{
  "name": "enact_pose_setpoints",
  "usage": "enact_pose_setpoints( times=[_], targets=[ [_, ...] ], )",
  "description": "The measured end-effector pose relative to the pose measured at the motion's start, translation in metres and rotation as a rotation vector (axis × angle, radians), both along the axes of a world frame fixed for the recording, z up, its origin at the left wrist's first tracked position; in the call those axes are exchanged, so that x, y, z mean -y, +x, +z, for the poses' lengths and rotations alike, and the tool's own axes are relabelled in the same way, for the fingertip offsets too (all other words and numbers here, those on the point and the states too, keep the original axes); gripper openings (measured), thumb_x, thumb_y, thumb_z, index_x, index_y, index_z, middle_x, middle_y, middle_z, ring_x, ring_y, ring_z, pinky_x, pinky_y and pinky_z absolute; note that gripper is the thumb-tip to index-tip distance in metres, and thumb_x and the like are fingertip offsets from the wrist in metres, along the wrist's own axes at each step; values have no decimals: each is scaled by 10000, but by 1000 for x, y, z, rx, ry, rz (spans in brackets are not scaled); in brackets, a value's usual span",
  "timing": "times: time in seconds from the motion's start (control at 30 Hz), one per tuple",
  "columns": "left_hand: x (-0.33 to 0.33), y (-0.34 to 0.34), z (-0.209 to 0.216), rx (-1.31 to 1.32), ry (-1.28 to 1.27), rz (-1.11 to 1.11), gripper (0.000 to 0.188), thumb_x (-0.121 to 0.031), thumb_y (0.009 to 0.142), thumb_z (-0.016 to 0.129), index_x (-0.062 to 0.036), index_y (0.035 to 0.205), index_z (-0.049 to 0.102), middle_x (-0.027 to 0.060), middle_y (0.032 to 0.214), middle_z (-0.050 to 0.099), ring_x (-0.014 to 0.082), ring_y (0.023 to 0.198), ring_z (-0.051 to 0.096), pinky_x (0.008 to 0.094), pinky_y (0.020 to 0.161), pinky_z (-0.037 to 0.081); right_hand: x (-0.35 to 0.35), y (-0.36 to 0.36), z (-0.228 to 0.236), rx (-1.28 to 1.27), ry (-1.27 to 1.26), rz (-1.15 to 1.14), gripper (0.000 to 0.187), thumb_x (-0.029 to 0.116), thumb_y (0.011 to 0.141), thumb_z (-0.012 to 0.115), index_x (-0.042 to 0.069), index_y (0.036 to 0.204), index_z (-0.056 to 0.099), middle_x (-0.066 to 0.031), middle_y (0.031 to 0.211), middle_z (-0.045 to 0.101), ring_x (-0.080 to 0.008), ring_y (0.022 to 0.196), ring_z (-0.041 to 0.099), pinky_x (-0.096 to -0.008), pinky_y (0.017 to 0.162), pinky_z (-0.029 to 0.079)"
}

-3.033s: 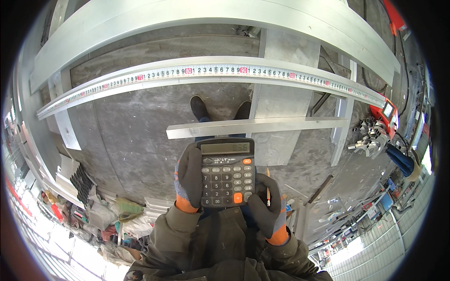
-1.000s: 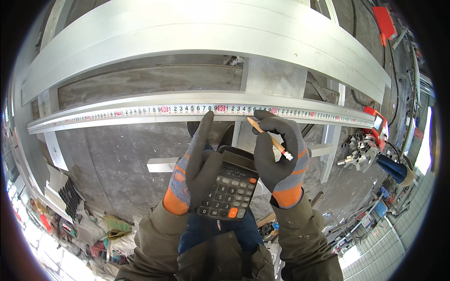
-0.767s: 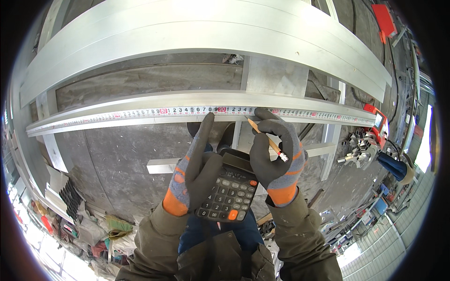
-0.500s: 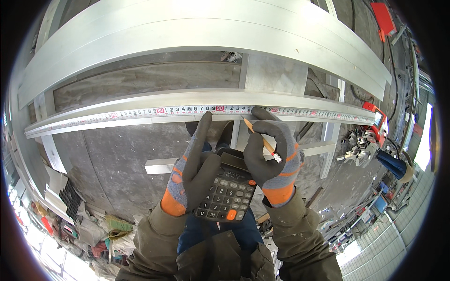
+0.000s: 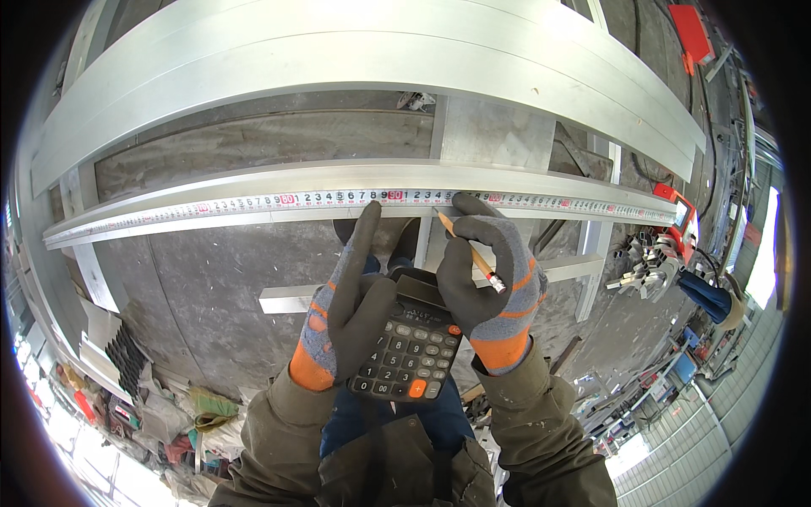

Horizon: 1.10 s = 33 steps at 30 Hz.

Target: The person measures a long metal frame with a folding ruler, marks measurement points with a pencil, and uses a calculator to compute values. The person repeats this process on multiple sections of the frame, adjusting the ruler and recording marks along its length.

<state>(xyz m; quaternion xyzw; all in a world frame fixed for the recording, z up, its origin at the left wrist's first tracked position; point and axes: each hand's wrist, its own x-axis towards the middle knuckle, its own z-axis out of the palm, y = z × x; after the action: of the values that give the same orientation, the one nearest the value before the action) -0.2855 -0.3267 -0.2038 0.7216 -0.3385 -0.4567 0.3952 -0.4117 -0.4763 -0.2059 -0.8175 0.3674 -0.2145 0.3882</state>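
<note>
A metal bar (image 5: 253, 182) runs across in front of me with a white tape measure (image 5: 312, 199) stretched along it. My left hand (image 5: 353, 296), in a grey and orange glove with dark coating, grips a black calculator (image 5: 402, 359) along its left edge. Its forefinger reaches up and presses at the tape. In my right hand (image 5: 490, 279), gloved alike, a wooden pencil (image 5: 478, 257) is pinched, its point on the bar's near edge just below the tape. The right forefinger rests on the tape. At the tape's right end sits its red case (image 5: 686, 221).
Wide, flat metal profiles (image 5: 355, 51) lie beyond the bar. Crosswise metal beams (image 5: 498, 127) run beneath it, and a short bar end (image 5: 285, 299) sticks out at left. Cut profile pieces (image 5: 649, 264) are heaped at right. Bags and rags (image 5: 211, 410) lie at lower left.
The pencil point has shifted very slightly left along the bar's edge. Both hands, the calculator and the tape otherwise look nearly the same.
</note>
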Motion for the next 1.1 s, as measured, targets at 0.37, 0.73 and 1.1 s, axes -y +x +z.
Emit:
enact_pose_setpoints(
  times=[0.37,0.73,1.1],
  targets=[
    [0,1,-6,120,-168,-63,530,128,923,491,176,1446,418,303,1631,385,109,643,546,338,617,507,1,-1,2,-19,5,6,203,-87,852,650,10,1028,675,-221,1123,751,-320,1079,758,-374,895,602],
    [4,2,9,-160,10,103,664,105,941,512,22,1588,389,239,1449,542,114,697,502,316,666,497,6,-6,24,-110,5,99,215,-82,852,650,6,1047,668,-196,1111,755,-288,991,765,-381,838,606],
    [4,-10,-10,147,-167,87,727,45,964,474,16,1658,261,215,1362,595,199,1076,593,331,949,491,-48,-91,56,-149,389,-419,246,-1,1055,480,-32,1226,655,-150,1032,750,-220,953,721,-323,852,557]
  ],
)
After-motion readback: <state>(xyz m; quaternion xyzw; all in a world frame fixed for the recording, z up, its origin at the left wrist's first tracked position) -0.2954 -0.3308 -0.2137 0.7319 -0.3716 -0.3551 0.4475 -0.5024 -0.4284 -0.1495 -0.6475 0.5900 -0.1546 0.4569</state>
